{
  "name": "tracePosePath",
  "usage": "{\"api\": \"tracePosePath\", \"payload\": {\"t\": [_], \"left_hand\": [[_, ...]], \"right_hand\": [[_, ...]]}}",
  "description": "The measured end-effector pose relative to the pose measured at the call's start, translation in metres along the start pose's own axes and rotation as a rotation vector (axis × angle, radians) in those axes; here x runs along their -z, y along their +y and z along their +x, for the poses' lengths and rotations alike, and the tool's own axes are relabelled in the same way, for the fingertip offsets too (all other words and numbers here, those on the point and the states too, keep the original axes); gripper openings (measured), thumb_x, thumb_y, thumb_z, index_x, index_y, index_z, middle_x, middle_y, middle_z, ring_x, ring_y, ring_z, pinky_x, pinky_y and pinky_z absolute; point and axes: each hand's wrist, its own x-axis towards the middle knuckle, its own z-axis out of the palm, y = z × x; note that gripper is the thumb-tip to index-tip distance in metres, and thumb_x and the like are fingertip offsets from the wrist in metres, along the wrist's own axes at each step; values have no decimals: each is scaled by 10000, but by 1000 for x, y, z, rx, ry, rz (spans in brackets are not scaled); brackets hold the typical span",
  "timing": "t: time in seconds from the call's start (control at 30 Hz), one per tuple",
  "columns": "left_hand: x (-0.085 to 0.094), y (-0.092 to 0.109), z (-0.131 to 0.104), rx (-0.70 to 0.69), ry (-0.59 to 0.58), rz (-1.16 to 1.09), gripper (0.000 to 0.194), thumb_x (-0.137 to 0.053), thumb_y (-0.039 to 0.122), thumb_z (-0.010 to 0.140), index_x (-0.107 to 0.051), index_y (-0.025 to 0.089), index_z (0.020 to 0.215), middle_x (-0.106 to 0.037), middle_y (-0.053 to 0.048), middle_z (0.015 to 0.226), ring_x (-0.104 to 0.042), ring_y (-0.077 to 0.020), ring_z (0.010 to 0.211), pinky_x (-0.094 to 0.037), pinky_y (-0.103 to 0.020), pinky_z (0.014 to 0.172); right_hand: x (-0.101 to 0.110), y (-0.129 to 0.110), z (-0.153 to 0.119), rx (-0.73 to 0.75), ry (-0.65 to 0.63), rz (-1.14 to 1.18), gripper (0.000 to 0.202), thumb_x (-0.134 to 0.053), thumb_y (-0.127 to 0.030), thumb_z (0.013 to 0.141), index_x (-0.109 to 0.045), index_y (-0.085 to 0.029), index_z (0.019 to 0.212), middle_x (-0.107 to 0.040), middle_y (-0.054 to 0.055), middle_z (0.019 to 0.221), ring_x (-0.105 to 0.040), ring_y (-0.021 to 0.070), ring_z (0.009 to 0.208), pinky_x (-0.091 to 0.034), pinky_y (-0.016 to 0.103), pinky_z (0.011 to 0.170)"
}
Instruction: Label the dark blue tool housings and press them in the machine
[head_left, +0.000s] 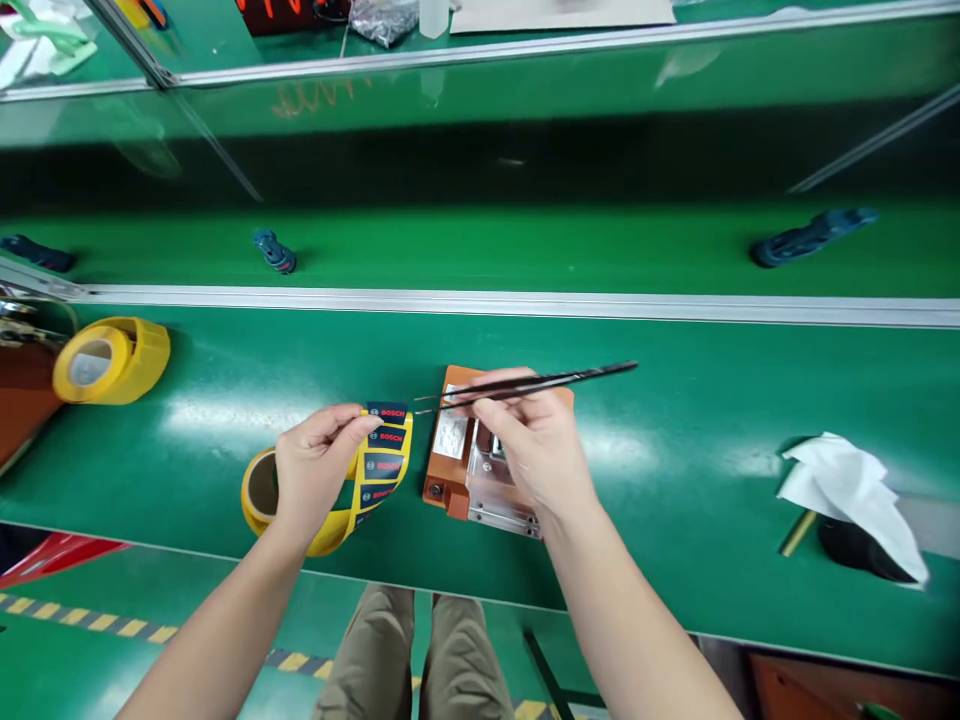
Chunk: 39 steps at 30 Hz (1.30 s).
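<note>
My left hand (319, 460) pinches the end of a yellow strip of dark blue BOSCH labels (386, 437), which curves down to its roll (259, 490) on the bench. In my right hand (536, 440) is a pair of black tweezers (555, 381), held almost level. The tips point left and end just right of the top label, with a small gap between them. Beneath my right hand sits an orange fixture (442, 470) with a clear plate and metal parts, partly covered by the hand.
A second yellow label roll (112, 360) stands at the left. White cloth (855, 500) lies over a dark object at the right. Behind the metal rail (480, 304), dark blue tool housings (810, 238) rest on a green surface. The bench's front edge runs near my legs.
</note>
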Motion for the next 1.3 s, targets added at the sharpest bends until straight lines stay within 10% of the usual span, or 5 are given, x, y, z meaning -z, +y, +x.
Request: {"api": "tracePosePath", "payload": {"t": [0.43, 0.83, 1.0, 1.17, 1.3], "left_hand": [[1, 4, -6, -70, -34, 90, 266, -762, 467, 795, -790, 211, 862, -775, -17, 817, -695, -179, 704, -550, -270, 636], [-33, -17, 36, -357, -225, 730, 618, -564, 560, 932, -534, 166, 1406, -740, -133, 1068, -715, -296, 917, -546, -405, 778], [-41, -9, -1, -718, -118, 610, 371, -676, 371, 910, -655, 206, 1241, -716, -119, 1043, -656, -299, 1021, -503, -469, 932], [-64, -11, -68, -961, -530, 424, 406, -713, 250, 891, -619, 212, 1284, -692, -110, 1264, -587, -296, 1241, -464, -486, 1062], [-75, -28, -92, -963, -607, 498, 517, -693, 254, 906, -551, 184, 1399, -595, -145, 1438, -451, -338, 1410, -364, -560, 1153]], "right_hand": [[-18, 7, 17, -58, -121, -19, 215, -828, -363, 806, -698, -231, 915, -752, -1, 878, -724, 151, 787, -613, 320, 796], [84, -16, -30, 45, 198, -306, 222, -820, -410, 808, -698, -246, 895, -736, 3, 847, -710, 172, 789, -597, 324, 743], [102, -3, -41, 4, 210, -305, 250, -814, -439, 807, -693, -246, 911, -758, 27, 915, -725, 211, 911, -585, 378, 863], [106, 5, -42, 0, 194, -246, 249, -818, -428, 806, -687, -241, 904, -773, 30, 922, -738, 223, 941, -581, 398, 888], [110, 9, -41, 15, 187, -228, 228, -818, -399, 812, -686, -242, 911, -770, 21, 920, -739, 205, 912, -582, 375, 858]]}}
